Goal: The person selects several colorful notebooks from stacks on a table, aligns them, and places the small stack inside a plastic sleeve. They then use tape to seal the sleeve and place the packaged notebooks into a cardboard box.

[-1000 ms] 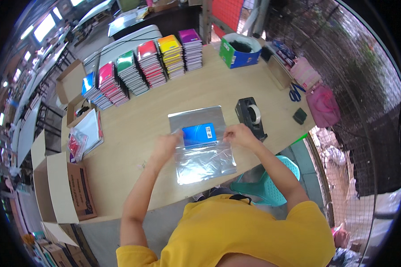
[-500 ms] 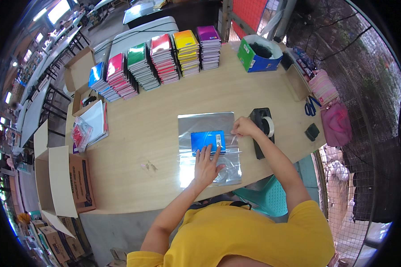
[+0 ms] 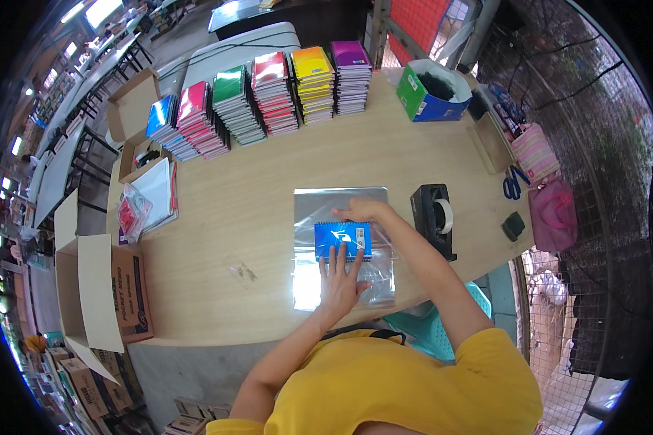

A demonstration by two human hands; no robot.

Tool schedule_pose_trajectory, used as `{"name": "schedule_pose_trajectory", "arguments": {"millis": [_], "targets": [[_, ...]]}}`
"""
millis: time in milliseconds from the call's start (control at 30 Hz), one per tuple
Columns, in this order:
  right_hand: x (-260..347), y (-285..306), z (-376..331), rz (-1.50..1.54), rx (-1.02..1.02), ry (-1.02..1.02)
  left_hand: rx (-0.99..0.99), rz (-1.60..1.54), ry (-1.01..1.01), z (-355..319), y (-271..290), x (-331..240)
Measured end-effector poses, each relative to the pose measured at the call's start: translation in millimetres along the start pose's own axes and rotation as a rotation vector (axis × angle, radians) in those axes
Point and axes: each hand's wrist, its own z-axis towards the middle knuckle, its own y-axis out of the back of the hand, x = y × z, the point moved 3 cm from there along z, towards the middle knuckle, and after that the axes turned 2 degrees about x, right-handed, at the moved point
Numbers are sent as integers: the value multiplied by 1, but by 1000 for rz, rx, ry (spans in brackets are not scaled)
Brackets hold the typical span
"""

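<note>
A blue spiral notebook (image 3: 343,240) lies on a stack of clear plastic sleeves (image 3: 339,203) near the front edge of the wooden table (image 3: 239,217). My left hand (image 3: 339,281) rests flat, fingers spread, on the notebook's near edge and the plastic below it. My right hand (image 3: 363,210) touches the far edge of the notebook, fingers curled on the plastic; what it pinches is hard to tell.
Stacks of coloured notebooks (image 3: 257,90) line the table's far side. A black tape dispenser (image 3: 435,217) stands right of the plastic. A blue-green box (image 3: 428,90), scissors (image 3: 513,183) and pink pouches (image 3: 551,210) are at the right. Cardboard boxes (image 3: 101,290) stand at left.
My left hand has moved right onto the notebook and now lies flat on it. My right hand has shifted from the plastic's right edge to the notebook's far edge.
</note>
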Motion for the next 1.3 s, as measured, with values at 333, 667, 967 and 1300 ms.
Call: {"name": "schedule_pose_trajectory", "arguments": {"millis": [333, 667, 967, 1300], "targets": [[-54, -6, 28, -54, -674, -3, 66, 19, 3, -3, 2, 0], [-4, 10, -1, -418, -847, 354, 43, -11, 49, -9, -4, 3], [-11, 20, 21, -391, -813, 248, 43, -35, 45, -8, -4, 5], [-18, 23, 28, -201, -639, 97, 27, -7, 13, -12, -11, 6]]}}
